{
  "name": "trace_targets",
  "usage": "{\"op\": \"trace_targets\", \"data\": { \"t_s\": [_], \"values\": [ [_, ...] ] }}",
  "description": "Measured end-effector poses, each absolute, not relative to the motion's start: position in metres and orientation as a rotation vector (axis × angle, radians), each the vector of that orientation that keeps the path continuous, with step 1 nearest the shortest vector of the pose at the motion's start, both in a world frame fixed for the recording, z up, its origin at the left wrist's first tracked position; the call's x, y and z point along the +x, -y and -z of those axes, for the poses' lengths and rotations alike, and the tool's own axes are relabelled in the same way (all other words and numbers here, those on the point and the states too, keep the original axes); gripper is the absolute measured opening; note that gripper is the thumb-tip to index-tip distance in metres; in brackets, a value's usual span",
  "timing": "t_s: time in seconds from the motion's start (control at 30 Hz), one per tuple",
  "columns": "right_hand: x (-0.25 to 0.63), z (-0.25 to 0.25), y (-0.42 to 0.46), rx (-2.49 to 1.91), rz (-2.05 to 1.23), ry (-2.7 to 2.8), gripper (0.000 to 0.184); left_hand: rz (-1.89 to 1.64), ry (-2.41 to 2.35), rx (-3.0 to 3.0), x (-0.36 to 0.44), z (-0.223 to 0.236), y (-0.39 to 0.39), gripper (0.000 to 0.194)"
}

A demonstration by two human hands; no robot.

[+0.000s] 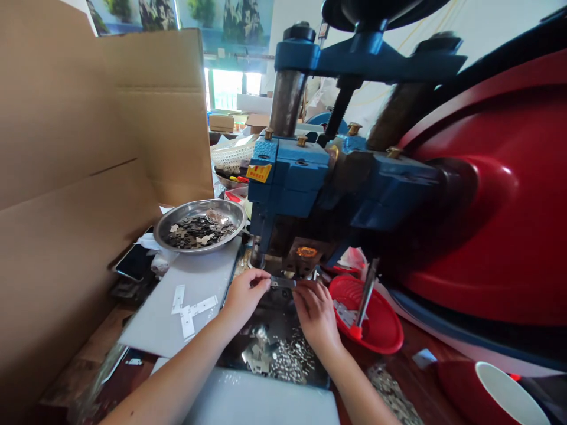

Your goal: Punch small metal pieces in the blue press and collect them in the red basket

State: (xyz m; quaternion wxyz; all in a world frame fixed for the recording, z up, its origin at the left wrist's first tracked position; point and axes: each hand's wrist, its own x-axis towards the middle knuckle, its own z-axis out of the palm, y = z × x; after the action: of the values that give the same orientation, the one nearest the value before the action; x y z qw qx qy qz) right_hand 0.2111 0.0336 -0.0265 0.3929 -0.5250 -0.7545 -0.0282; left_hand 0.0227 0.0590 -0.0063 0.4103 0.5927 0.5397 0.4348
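A small flat metal strip [282,283] spans the gap between my hands, just under the head of a blue press [292,177]. My left hand [245,295] pinches its left end between thumb and fingers. At its right end, the fingers of my right hand [316,310] are closed on it. Below my hands, several small shiny rivet-like pieces [292,359] and a few flat metal brackets [257,359] lie on the dark press base. To the left, several pale metal strips [188,313] rest on a grey board [155,324].
A steel bowl [199,206] of flat metal parts stands at the left, beside a tall cardboard box [163,130]. On the right are a red plastic basket [385,330] with metal strips and the press's large red wheel [496,206]. A phone [133,261] lies near the box.
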Motion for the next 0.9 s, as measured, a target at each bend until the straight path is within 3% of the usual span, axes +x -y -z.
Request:
{"op": "trace_targets", "data": {
  "t_s": [0.23, 0.9],
  "values": [
    [0.192, 0.021, -0.053, -1.517, 0.236, 1.907, 0.022, -1.096, -1.353, 1.460, 0.023, 0.008, -0.057, 0.019],
    [0.210, 0.039, -0.032, -1.393, 0.133, 1.980, 0.027, -0.965, -1.486, 1.778, 0.045, 0.005, -0.078, 0.014]
  ]
}}
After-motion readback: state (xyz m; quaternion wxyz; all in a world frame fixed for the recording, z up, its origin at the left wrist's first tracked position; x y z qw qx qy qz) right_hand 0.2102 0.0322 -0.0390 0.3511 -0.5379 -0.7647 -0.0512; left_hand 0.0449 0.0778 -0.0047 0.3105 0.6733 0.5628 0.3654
